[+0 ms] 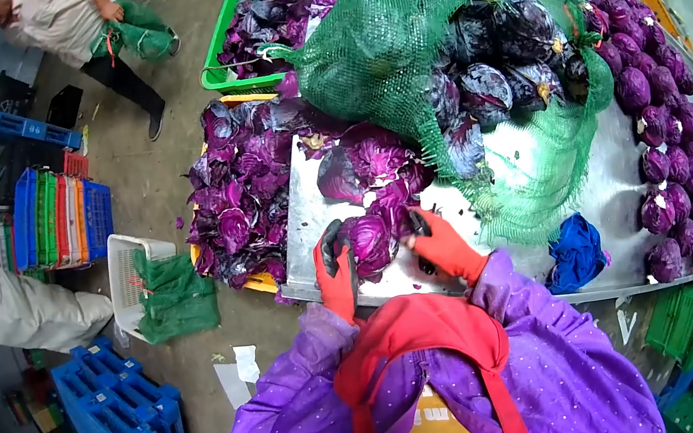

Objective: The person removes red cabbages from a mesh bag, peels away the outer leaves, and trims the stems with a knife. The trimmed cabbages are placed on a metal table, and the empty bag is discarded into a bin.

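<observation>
table (598, 204): steel, bare patch right of centre
net sack (391, 37): green mesh, lying open on table, dark cabbage heads inside
leaf pile (247, 187): purple trimmings off the table's left edge, heaped over a yellow crate
trimmed heads (659, 131): row along table's right edge
cabbage (369, 245): purple, at the table's near edge, between both hands
left hand (335, 273): red glove, fingers curled round cabbage's left side, gripping it
right hand (443, 245): red glove, fingers bent against cabbage's right side; something dark by them, can't tell what it grips
blue cloth (574, 253): bunched, right of right hand
</observation>
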Demonstrator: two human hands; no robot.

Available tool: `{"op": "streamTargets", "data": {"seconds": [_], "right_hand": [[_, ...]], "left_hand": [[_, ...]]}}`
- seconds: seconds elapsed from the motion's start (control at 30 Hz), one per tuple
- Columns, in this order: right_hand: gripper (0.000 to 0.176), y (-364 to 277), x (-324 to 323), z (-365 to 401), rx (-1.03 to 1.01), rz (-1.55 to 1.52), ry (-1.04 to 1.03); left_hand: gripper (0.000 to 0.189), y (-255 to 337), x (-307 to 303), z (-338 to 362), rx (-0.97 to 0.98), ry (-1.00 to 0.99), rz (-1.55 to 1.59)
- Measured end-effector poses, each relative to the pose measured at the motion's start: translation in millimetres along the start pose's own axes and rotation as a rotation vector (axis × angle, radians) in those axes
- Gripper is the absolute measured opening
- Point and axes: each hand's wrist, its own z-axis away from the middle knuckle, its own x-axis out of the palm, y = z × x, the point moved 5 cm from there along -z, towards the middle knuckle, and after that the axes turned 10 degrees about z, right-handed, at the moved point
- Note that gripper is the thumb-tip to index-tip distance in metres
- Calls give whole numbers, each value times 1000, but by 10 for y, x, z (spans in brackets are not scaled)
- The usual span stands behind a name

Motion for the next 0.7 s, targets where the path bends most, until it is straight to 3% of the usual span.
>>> {"op": "streamTargets", "data": {"seconds": [0.1, 0.17, 0.23, 0.3, 0.37, 0.47, 0.57, 0.63, 0.67, 0.7], "right_hand": [[74, 77, 241, 18, -82, 96, 1], [72, 80, 241, 14, -54, 179, 53], [62, -208, 181, 67, 12, 170, -57], [47, -323, 137, 93, 70, 253, -27], [44, -193, 189, 17, -12, 300, 42], [40, -82, 203, -58, -136, 288, 84], [39, 169, 144, -170, -61, 348, 179], [40, 202, 70, -192, -96, 184, 201], [41, 224, 49, -179, -110, 105, 199], [41, 242, 29, -187, -79, 111, 191]], "left_hand": [[50, 12, 17, -24, 15, -1, -26], [64, 164, 69, 13, 30, -23, -284], [78, 277, 98, 30, 12, -44, -483], [90, 274, 162, -57, 23, -108, -578], [93, 149, 146, -82, 52, -122, -514], [88, -3, 187, -123, 26, -149, -276], [80, 236, 271, -146, -104, -120, -57], [76, 122, 116, -206, -95, -115, 13], [59, 93, 72, -201, -80, -155, 67], [54, 29, 2, -188, -127, -148, 213]]}}
